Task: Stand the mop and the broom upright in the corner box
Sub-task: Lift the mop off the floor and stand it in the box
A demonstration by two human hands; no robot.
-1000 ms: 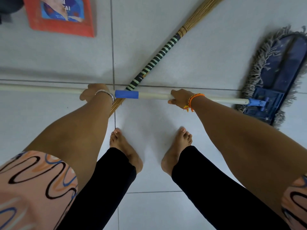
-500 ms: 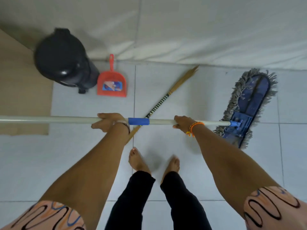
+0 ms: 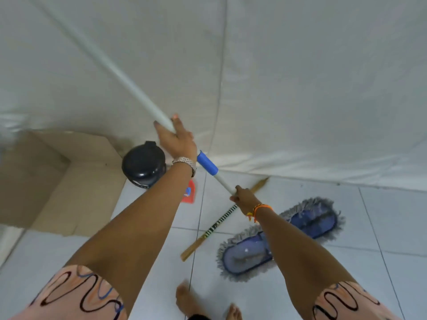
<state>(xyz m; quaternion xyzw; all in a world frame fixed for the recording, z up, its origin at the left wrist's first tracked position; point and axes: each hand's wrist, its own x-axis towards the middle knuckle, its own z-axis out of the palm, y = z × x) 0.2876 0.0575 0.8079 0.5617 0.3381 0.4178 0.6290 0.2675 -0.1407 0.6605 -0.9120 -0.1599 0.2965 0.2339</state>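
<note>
Both hands grip the mop's white handle point(image 3: 111, 68), which slants from the upper left down to the right. My left hand point(image 3: 176, 135) holds it above the blue sleeve point(image 3: 207, 163); my right hand point(image 3: 242, 196) holds it below. The blue mop head point(image 3: 277, 236) with grey fringe rests on the floor at the right, partly behind my right forearm. The broom point(image 3: 219, 224), with a striped black-and-green grip, lies flat on the tiles under the mop handle. The open cardboard box point(image 3: 69, 181) stands at the left against the white sheet.
A black lidded bin point(image 3: 144, 163) stands between the box and my left wrist. A red dustpan point(image 3: 189, 192) lies beside it, mostly hidden by my left forearm. A white sheet point(image 3: 300, 88) covers the wall. My bare feet point(image 3: 184, 299) are on the tiles.
The mop handle went from level to steeply tilted: its left end rose with my left hand, the head staying on the floor. My view lifted, bringing the box and sheet into sight.
</note>
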